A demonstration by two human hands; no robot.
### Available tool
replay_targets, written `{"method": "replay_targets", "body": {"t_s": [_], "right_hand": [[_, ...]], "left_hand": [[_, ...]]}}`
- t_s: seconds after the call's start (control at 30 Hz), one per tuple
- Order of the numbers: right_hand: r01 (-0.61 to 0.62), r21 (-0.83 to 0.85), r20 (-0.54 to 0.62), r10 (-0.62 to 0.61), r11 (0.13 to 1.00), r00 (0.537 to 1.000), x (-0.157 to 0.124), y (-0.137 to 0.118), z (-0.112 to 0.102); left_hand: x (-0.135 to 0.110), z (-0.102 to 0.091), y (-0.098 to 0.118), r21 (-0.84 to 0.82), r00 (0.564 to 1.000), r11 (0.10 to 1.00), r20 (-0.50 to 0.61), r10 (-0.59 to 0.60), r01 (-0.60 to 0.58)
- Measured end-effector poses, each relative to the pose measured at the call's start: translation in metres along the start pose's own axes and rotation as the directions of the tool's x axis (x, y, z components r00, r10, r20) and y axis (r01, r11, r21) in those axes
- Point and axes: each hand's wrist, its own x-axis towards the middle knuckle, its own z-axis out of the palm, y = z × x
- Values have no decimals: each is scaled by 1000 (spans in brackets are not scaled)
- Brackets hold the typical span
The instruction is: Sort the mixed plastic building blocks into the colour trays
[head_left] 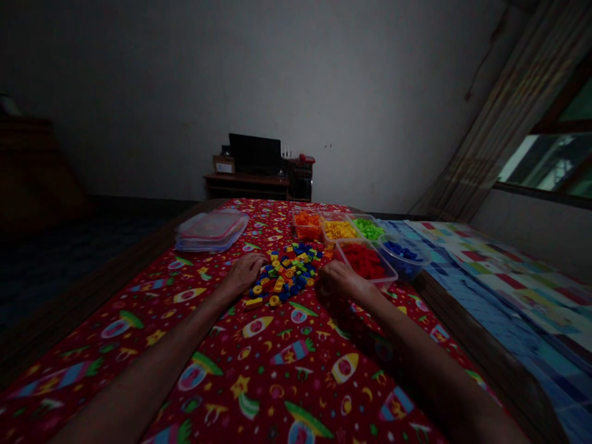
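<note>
A mixed heap of small plastic building blocks (287, 274) in blue, yellow, green, red and orange lies on the red patterned cloth. My left hand (245, 272) rests at the heap's left edge with its fingers curled in; whatever may be in them is hidden. On the other side, my right hand (341, 279) is closed, knuckles up, between the heap and a clear container of red blocks (365, 262). Its fingertips point down out of sight, so I cannot make out what they hold.
Behind stand clear containers of orange blocks (308, 225), yellow blocks (340, 230) and green blocks (369, 229). A round tub (407, 269) with blue blocks is at the right. Stacked lids (213, 231) lie at the left. A bed (499, 308) adjoins the right side.
</note>
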Motion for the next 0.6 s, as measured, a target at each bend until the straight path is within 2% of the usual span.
{"method": "replay_targets", "body": {"t_s": [0.13, 0.27, 0.37, 0.43, 0.5, 0.6], "right_hand": [[-4, -10, 2, 4, 1000, 1000, 4, -2, 3], [5, 130, -53, 2, 992, 999, 4, -7, -15], [12, 267, -158, 31, 964, 987, 2, 1, -33], [-57, 308, -223, 130, 950, 966, 3, 18, -44], [-177, 299, -264, 260, 938, 929, 8, 45, -53], [-375, 213, -249, 421, 902, 872, 20, 92, -65]], "left_hand": [[1, 1, -2, 0, 1000, 1000, 3, -1, 1], [1, 4, -7, 5, 1000, 1000, -5, 17, -17], [1, 5, -8, 7, 1000, 1000, -12, 15, -15], [1, 5, -8, 10, 1000, 1000, -16, 6, -6], [1, 5, -7, 11, 1000, 1000, -17, 6, -6], [1, 4, -6, 8, 1000, 1000, -20, 16, -15]]}}
